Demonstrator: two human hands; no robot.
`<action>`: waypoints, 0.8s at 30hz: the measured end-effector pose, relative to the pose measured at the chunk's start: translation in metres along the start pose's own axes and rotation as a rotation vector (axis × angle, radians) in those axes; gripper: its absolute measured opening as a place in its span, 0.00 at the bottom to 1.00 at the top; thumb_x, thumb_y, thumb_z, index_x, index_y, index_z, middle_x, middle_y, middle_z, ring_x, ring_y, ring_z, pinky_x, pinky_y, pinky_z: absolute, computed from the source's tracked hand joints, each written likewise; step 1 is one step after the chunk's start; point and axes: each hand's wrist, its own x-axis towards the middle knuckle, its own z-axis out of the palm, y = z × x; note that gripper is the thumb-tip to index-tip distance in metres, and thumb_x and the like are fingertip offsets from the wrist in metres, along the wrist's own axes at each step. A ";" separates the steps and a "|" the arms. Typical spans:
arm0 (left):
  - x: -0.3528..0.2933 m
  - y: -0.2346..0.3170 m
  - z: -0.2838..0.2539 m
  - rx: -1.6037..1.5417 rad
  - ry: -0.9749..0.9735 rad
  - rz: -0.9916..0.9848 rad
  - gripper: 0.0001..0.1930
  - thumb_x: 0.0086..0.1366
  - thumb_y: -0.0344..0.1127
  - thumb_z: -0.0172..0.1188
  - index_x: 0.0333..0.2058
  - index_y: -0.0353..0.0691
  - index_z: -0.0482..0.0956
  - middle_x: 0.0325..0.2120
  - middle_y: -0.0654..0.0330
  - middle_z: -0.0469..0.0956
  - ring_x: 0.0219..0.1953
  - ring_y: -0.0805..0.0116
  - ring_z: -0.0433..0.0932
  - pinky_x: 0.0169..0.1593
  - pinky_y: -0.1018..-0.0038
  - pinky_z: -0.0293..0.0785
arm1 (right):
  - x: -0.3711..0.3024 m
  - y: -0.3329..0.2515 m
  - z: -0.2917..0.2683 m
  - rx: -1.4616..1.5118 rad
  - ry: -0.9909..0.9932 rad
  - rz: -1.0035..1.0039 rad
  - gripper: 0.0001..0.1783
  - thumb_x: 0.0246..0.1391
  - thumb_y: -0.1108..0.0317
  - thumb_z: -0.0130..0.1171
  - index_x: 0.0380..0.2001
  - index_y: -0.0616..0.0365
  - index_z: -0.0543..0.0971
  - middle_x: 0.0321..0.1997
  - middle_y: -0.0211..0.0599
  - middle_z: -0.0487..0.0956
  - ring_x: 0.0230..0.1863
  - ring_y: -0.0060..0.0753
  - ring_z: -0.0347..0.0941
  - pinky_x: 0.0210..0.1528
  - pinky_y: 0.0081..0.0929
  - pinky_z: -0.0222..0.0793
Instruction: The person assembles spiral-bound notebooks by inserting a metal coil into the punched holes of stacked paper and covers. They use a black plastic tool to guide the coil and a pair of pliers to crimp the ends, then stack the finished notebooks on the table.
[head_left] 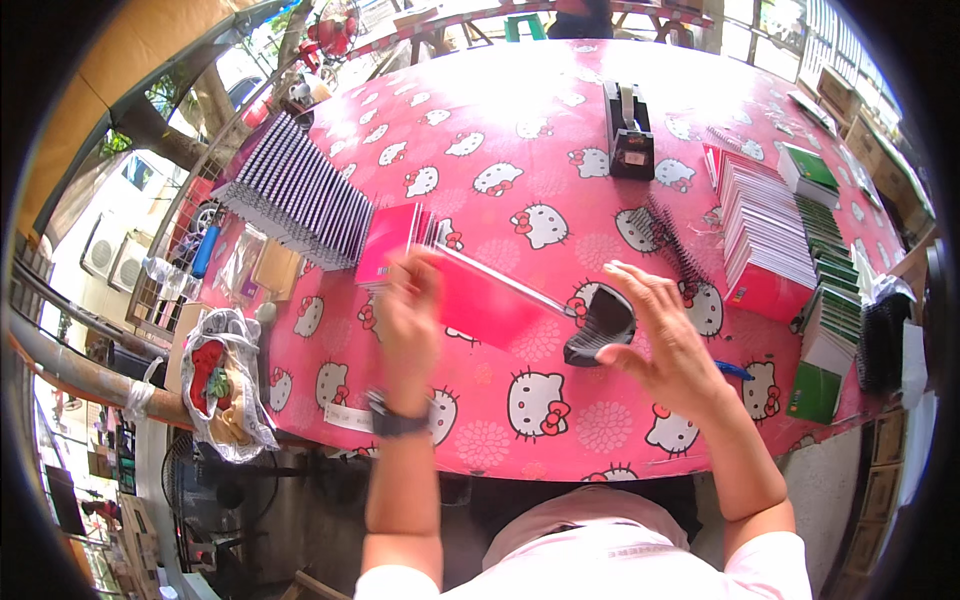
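Note:
My left hand [411, 300], a dark band on its wrist, is closed on the left end of a thin pink notebook [490, 300]. The notebook slants over the table and looks smeared by motion. My right hand [665, 335] is spread, fingers and thumb apart, with nothing in it. Just left of its thumb rests a dark curved object [603, 328] whose kind I cannot make out. Behind my left hand lies a small pile of pink notebooks [388, 240]. Loose black binding coils [672, 240] lie beyond my right hand.
A tall stack of coil-bound notebooks [295, 190] stands at left. Rows of pink notebooks [765, 285] and green notebooks [815, 390] line the right. A tape dispenser [630, 145] stands far back, a blue pen [733, 370] lies right, and a plastic bag of cloth [225, 395] hangs left.

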 end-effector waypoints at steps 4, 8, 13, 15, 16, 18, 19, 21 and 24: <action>0.124 -0.040 -0.069 0.463 -0.140 -0.100 0.08 0.66 0.37 0.52 0.40 0.44 0.78 0.36 0.60 0.74 0.38 0.66 0.73 0.45 0.64 0.68 | -0.026 0.037 0.001 -0.139 -0.202 0.095 0.36 0.46 0.55 0.66 0.58 0.53 0.67 0.61 0.48 0.65 0.60 0.50 0.60 0.61 0.44 0.57; 0.144 -0.108 -0.069 1.271 -0.215 0.038 0.22 0.60 0.52 0.59 0.50 0.51 0.72 0.56 0.59 0.64 0.57 0.58 0.64 0.54 0.45 0.58 | -0.039 0.041 0.030 -0.258 -0.303 0.110 0.35 0.39 0.59 0.71 0.54 0.43 0.72 0.64 0.48 0.61 0.63 0.52 0.55 0.62 0.49 0.56; 0.109 -0.117 -0.039 1.087 -0.125 -0.384 0.42 0.53 0.69 0.57 0.57 0.42 0.63 0.56 0.56 0.63 0.59 0.52 0.64 0.57 0.45 0.62 | -0.045 0.056 0.035 -0.227 -0.243 0.129 0.28 0.37 0.63 0.71 0.45 0.47 0.74 0.64 0.47 0.60 0.60 0.51 0.60 0.57 0.45 0.62; 0.102 -0.102 -0.025 1.078 -0.268 -0.454 0.45 0.49 0.70 0.60 0.59 0.47 0.62 0.58 0.55 0.63 0.59 0.50 0.64 0.58 0.48 0.62 | -0.045 0.052 0.034 -0.228 -0.225 0.155 0.27 0.37 0.64 0.71 0.44 0.49 0.75 0.62 0.47 0.62 0.60 0.51 0.61 0.57 0.45 0.62; 0.098 -0.097 -0.022 1.100 -0.258 -0.425 0.44 0.48 0.67 0.63 0.59 0.49 0.62 0.59 0.54 0.62 0.59 0.49 0.64 0.59 0.50 0.63 | -0.043 0.051 0.032 -0.226 -0.211 0.158 0.27 0.37 0.65 0.71 0.44 0.49 0.75 0.62 0.47 0.64 0.59 0.51 0.61 0.57 0.44 0.62; 0.092 -0.112 -0.034 1.103 -0.244 -0.377 0.44 0.46 0.59 0.68 0.60 0.51 0.61 0.61 0.54 0.61 0.59 0.46 0.65 0.59 0.53 0.63 | -0.043 0.055 0.017 -0.137 -0.130 0.076 0.25 0.38 0.67 0.70 0.43 0.51 0.75 0.60 0.45 0.66 0.59 0.50 0.62 0.56 0.44 0.63; 0.089 -0.119 -0.042 1.079 -0.214 -0.336 0.44 0.44 0.54 0.70 0.59 0.51 0.61 0.61 0.54 0.61 0.58 0.45 0.66 0.58 0.55 0.65 | -0.043 0.057 0.006 -0.093 -0.084 0.043 0.23 0.38 0.68 0.70 0.42 0.51 0.76 0.59 0.44 0.67 0.58 0.49 0.63 0.56 0.44 0.63; 0.085 -0.118 -0.056 1.096 -0.232 -0.368 0.42 0.45 0.53 0.69 0.59 0.51 0.61 0.60 0.54 0.62 0.56 0.45 0.67 0.57 0.55 0.66 | -0.040 0.071 -0.032 -0.120 0.148 0.127 0.17 0.38 0.73 0.68 0.36 0.54 0.78 0.46 0.37 0.78 0.51 0.43 0.70 0.53 0.40 0.65; 0.085 -0.114 -0.051 1.114 -0.249 -0.347 0.42 0.46 0.52 0.69 0.59 0.51 0.61 0.60 0.52 0.62 0.57 0.44 0.67 0.58 0.56 0.65 | -0.060 0.103 -0.088 -0.627 0.360 0.296 0.14 0.39 0.74 0.66 0.33 0.54 0.79 0.43 0.29 0.78 0.47 0.38 0.71 0.49 0.35 0.63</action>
